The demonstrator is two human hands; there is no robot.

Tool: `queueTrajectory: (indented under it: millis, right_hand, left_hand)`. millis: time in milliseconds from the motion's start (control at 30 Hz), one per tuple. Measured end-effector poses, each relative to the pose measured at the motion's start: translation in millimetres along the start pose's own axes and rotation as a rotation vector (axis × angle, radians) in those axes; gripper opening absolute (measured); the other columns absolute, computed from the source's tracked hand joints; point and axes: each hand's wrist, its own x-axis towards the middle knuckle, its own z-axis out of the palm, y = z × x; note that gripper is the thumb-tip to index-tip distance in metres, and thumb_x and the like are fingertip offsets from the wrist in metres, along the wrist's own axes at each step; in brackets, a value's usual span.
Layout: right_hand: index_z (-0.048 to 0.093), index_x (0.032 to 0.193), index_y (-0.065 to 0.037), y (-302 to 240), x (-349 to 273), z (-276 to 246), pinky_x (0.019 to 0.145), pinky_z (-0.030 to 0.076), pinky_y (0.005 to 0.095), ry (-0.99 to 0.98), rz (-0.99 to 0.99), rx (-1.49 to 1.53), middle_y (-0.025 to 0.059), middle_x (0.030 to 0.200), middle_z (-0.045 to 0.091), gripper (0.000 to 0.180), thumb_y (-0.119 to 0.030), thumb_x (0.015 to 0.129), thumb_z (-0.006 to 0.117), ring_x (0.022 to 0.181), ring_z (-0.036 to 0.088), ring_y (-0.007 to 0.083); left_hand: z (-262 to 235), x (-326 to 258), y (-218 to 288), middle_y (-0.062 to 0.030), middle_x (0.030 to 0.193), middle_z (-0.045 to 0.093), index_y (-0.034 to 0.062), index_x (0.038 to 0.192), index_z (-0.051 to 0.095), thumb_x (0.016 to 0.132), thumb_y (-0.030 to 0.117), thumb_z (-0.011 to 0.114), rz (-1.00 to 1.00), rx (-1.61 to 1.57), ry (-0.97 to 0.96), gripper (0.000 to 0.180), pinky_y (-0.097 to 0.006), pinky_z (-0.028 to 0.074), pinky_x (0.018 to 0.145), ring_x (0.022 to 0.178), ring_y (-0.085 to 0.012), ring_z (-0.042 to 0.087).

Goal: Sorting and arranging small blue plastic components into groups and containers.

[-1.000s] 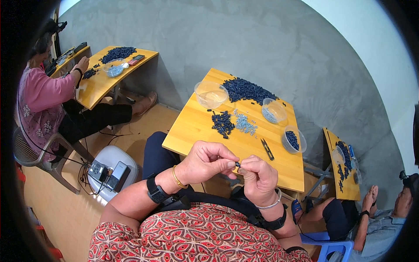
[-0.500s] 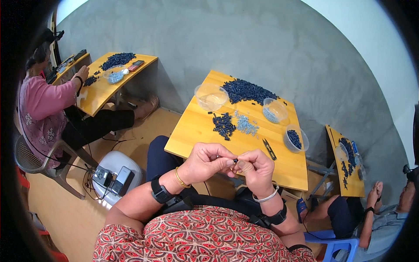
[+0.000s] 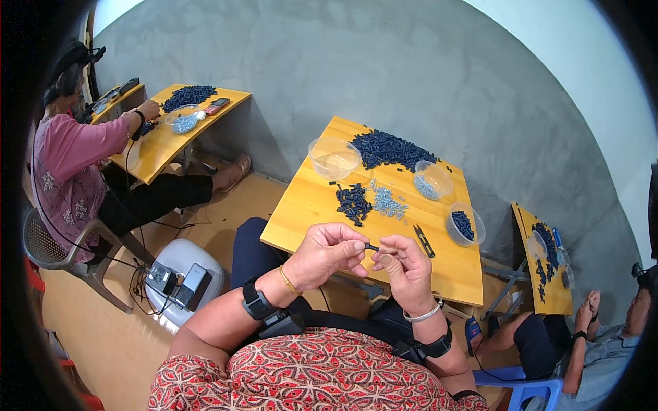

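Above the near edge of the wooden table [image 3: 301,218], a small dark blue tube-shaped piece [image 3: 372,247] spans the gap between my hands. My left hand [image 3: 327,255] pinches one end between thumb and fingers. The fingertips of my right hand [image 3: 406,270] close on its other end, partly hiding it. Beyond them lie a small heap of dark blue pieces [image 3: 354,205] and, beside it, a scatter of small light blue pieces [image 3: 388,204]. Black thread snips [image 3: 423,241] rest on the table to the right of my hands.
A large heap of dark blue pieces [image 3: 394,147] covers the table's far side. Around it stand a clear bowl [image 3: 334,159], a tub with light blue pieces [image 3: 439,179] and a tub with dark pieces [image 3: 473,236]. People sit at tables left and right.
My hands have drawn slightly apart, so more of the dark blue piece shows between them. At the left table, the other person's hand has moved right.
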Motion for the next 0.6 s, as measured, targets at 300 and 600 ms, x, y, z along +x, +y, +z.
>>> queueTrajectory:
  millis: [300,600]
  right_hand:
    - [0.051,0.093,0.003,0.1,-1.2,-4.4,0.056,0.048,0.0211,-0.057,0.057,-0.091,0.0066,0.077,0.059,0.013,-0.004,0.083,0.056,0.065,0.058,0.0094]
    - [0.050,0.089,0.002,-1.4,-1.2,-6.4,0.059,0.049,0.0218,-0.128,0.194,0.201,0.0053,0.075,0.057,0.007,0.001,0.083,0.053,0.064,0.057,0.0097]
  left_hand:
    - [4.1,-2.5,1.9,-0.0075,0.075,0.060,-0.0016,0.093,0.059,0.083,0.003,0.055,0.058,0.190,-0.054,0.011,-0.025,0.053,0.063,0.069,-0.0139,0.061]
    - [1.4,-6.0,4.7,-0.0118,0.082,0.063,-0.0048,0.095,0.058,0.085,0.002,0.052,0.051,0.284,-0.088,0.013,-0.026,0.053,0.065,0.070,-0.0164,0.063]
